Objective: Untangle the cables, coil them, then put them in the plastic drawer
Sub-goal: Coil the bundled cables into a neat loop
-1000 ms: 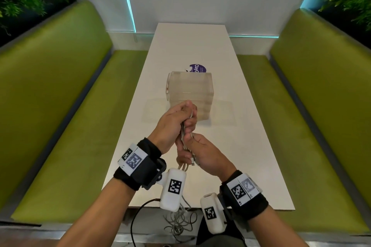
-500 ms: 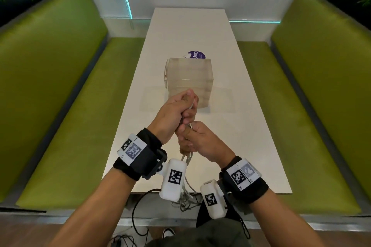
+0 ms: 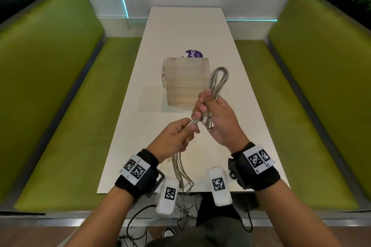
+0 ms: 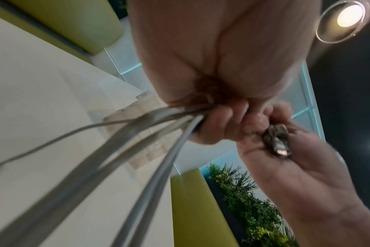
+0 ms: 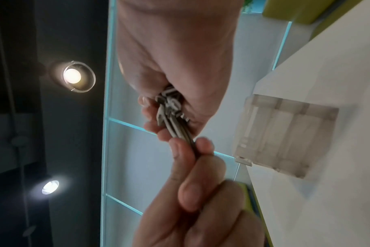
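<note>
1. Above the white table (image 3: 236, 126), the right hand (image 3: 218, 118) is closed around the grey cables (image 3: 217, 82); a folded loop stands up past its fingers, and the plug ends (image 5: 169, 107) lie in its palm.
2. Left hand (image 3: 176, 138) pinches the same cables just beside the right hand; loose strands hang down past the table edge.
3. Plastic drawer (image 3: 185, 80) stands on the table beyond both hands, apart from the cables.
</note>
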Demonstrator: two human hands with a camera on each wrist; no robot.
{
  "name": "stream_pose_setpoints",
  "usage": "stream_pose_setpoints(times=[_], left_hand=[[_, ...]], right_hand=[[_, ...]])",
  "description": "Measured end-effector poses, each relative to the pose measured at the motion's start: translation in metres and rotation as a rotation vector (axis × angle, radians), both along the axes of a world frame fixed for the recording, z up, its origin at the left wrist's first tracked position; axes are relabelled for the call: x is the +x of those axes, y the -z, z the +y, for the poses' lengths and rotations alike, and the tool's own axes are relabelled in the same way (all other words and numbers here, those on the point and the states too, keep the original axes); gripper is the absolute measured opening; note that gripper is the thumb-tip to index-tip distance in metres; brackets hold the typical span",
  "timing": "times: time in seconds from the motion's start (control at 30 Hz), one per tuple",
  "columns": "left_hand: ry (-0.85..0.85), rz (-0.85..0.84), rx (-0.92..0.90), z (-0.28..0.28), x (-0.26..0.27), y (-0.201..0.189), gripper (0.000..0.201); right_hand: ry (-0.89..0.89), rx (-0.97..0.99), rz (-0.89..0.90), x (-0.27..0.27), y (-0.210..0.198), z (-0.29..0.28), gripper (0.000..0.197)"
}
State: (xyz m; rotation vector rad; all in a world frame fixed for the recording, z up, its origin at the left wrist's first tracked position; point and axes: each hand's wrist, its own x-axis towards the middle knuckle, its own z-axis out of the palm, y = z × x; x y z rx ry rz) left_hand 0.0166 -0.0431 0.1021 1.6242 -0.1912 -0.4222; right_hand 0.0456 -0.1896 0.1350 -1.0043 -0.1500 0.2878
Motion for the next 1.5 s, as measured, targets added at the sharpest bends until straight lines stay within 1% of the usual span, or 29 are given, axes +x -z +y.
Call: stream_pose_setpoints(times=[0.13, 0.23, 0.37, 0.43, 0.47, 0.53, 0.6, 0.63, 0.7, 0.73, 0.8, 0.83, 0.9, 0.97, 1.03, 1.1, 1.17, 1.23, 1.3, 1.37, 1.43, 1.47, 1.5], left_hand=[[0.110, 0.045, 0.027, 0.006, 0.002, -0.005, 0.034], [0.122, 0.082, 0.024, 0.009, 0.003, -0.007, 0.042], [0.161, 0.060, 0.059, 0.020, 0.004, -0.006, 0.045], [0.153, 0.072, 0.052, 0.023, 0.004, -0.007, 0.045], [0.146, 0.086, 0.030, 0.024, 0.005, -0.007, 0.044], [0.126, 0.114, -0.039, 0.026, 0.006, -0.007, 0.041], [0.125, 0.142, -0.101, 0.029, 0.008, -0.006, 0.042], [0.136, 0.166, -0.136, 0.030, 0.009, -0.006, 0.044], [0.190, 0.241, -0.221, 0.031, 0.010, -0.006, 0.058], [0.221, 0.278, -0.252, 0.030, 0.010, -0.007, 0.069], [0.253, 0.315, -0.243, 0.030, 0.009, -0.010, 0.093], [0.265, 0.302, -0.222, 0.030, 0.009, -0.012, 0.099], [0.304, 0.210, -0.137, 0.029, 0.007, -0.015, 0.103], [0.328, 0.104, 0.001, 0.027, 0.006, -0.017, 0.101], [0.327, 0.059, 0.093, 0.026, 0.005, -0.019, 0.092], [0.343, 0.070, 0.132, 0.026, 0.004, -0.021, 0.075], [0.318, 0.070, 0.170, 0.026, 0.002, -0.022, 0.051], [0.271, 0.075, 0.150, 0.026, 0.001, -0.019, 0.039], [0.241, 0.090, 0.100, 0.024, 0.001, -0.016, 0.035], [0.237, 0.098, 0.081, 0.023, 0.001, -0.015, 0.033], [0.253, 0.113, 0.076, 0.023, 0.001, -0.014, 0.035], [0.258, 0.121, 0.070, 0.022, 0.000, -0.013, 0.038], [0.257, 0.126, 0.058, 0.022, 0.000, -0.011, 0.043]], right_hand=[[0.021, 0.040, 0.022, 0.003, -0.002, 0.000, 0.029], [0.025, 0.027, 0.009, 0.005, -0.005, -0.001, 0.030], [0.028, 0.022, -0.034, 0.011, -0.009, -0.009, 0.029], [0.003, -0.049, -0.082, 0.014, -0.012, -0.016, 0.029], [-0.026, -0.129, -0.130, 0.014, -0.013, -0.020, 0.029], [-0.114, -0.402, -0.278, 0.015, -0.016, -0.027, 0.029], [-0.256, -0.719, -0.426, 0.015, -0.023, -0.032, 0.021], [-0.356, -0.843, -0.482, 0.015, -0.026, -0.033, 0.019], [-0.568, -1.041, -0.587, 0.013, -0.031, -0.032, 0.025], [-0.651, -1.125, -0.624, 0.012, -0.031, -0.029, 0.023], [-0.725, -1.261, -0.643, 0.011, -0.028, -0.025, 0.022], [-0.735, -1.303, -0.650, 0.011, -0.025, -0.022, 0.025], [-0.757, -1.398, -0.713, 0.014, -0.021, -0.016, 0.028], [-0.778, -1.507, -0.753, 0.017, -0.019, -0.012, 0.031], [-0.790, -1.569, -0.728, 0.020, -0.019, -0.011, 0.030], [-0.816, -1.602, -0.734, 0.018, -0.019, -0.010, 0.028], [-0.824, -1.605, -0.750, 0.017, -0.017, -0.010, 0.021], [-0.816, -1.603, -0.765, 0.014, -0.018, -0.010, 0.014], [-0.779, -1.623, -0.860, 0.015, -0.017, -0.010, 0.018], [-0.703, -1.640, -0.982, 0.011, -0.015, -0.012, 0.023], [-0.500, -1.716, -1.210, 0.011, -0.009, -0.016, 0.036], [-0.427, -1.765, -1.290, 0.010, -0.009, -0.017, 0.042], [-0.381, -1.780, -1.327, 0.011, -0.008, -0.017, 0.041]])
